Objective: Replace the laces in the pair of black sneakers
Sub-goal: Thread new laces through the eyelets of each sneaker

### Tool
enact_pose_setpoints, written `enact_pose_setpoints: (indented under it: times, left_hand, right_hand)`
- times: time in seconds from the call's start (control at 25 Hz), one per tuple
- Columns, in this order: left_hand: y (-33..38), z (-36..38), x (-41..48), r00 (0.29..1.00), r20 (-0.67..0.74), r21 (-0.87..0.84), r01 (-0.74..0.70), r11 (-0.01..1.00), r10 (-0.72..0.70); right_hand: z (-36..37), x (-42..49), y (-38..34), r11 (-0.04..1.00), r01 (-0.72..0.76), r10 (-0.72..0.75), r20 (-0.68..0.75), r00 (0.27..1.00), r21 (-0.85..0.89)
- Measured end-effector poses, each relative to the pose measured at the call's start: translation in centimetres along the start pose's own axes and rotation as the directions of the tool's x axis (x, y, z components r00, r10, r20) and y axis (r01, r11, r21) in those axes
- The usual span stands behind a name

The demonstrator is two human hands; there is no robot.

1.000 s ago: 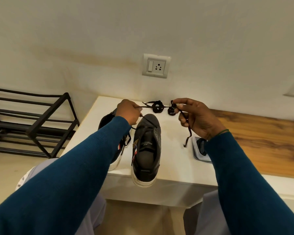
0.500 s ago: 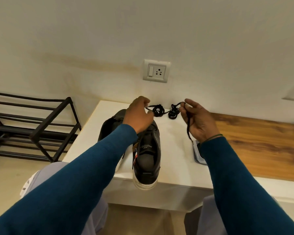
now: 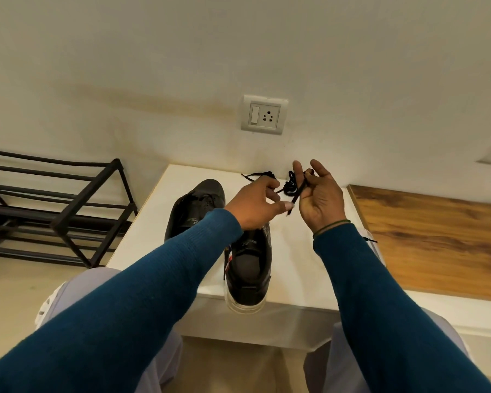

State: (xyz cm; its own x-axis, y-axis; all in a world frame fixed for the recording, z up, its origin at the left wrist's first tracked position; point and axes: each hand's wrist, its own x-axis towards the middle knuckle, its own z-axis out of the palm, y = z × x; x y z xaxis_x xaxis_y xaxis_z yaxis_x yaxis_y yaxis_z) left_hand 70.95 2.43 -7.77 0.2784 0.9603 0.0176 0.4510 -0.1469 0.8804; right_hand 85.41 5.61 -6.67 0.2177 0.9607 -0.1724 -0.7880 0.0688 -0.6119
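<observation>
Two black sneakers stand side by side on a white table [image 3: 142, 231], toes toward the wall. The left sneaker [image 3: 194, 208] is partly behind my left sleeve. The right sneaker [image 3: 248, 268] has its white-soled heel over the table's front edge. A tangled black lace [image 3: 291, 186] hangs in the air between my hands above the right sneaker's toe. My left hand [image 3: 255, 204] pinches one strand of it. My right hand [image 3: 319, 197], palm toward me, holds the other end between thumb and fingers, and that end dangles down. Another piece of lace [image 3: 260, 174] lies near the wall.
A black metal shoe rack [image 3: 54, 205] stands on the floor to the left. A wooden surface [image 3: 431, 239] adjoins the table on the right. A wall socket [image 3: 264, 114] sits above the table. A small tray is mostly hidden behind my right forearm.
Both hands have moved closer together over the right sneaker. The lace, stretched between them a second ago, now hangs slack in a bunch, and my right hand has turned palm up.
</observation>
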Motion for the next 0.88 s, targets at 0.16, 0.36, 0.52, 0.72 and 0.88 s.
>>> enact_pose_setpoints:
  times: [0.16,0.36,0.52,0.72,0.88]
  left_hand:
    - [0.3,0.4,-0.1,0.995,0.087,-0.052,-0.035,0.998,0.04]
    - [0.4,-0.7,0.7,0.996,0.023,-0.236,0.088,0.968,-0.085]
    - [-0.3,-2.1,1.1,0.981,-0.088,-0.17,0.158,0.973,-0.174]
    - [-1.8,-3.4,1.4,0.962,-0.228,-0.069,0.141,0.988,-0.153]
    - [-1.7,-3.2,1.0,0.986,-0.131,-0.014,0.099,0.995,-0.1]
  right_hand:
    - [0.5,-0.6,-0.1,0.999,0.045,-0.046,0.032,0.998,0.007]
    - [-0.7,0.3,-2.0,0.826,0.375,-0.46,-0.12,0.88,-0.42]
    - [-3.0,1.0,-0.5,0.525,0.195,-0.455,-0.08,0.887,-0.828]
    - [-2.9,0.2,-1.3,-0.128,-0.035,-0.085,-0.024,0.996,-0.991]
    - [-2.2,-0.4,0.2,-0.272,0.316,-0.098,0.353,0.93,-0.909]
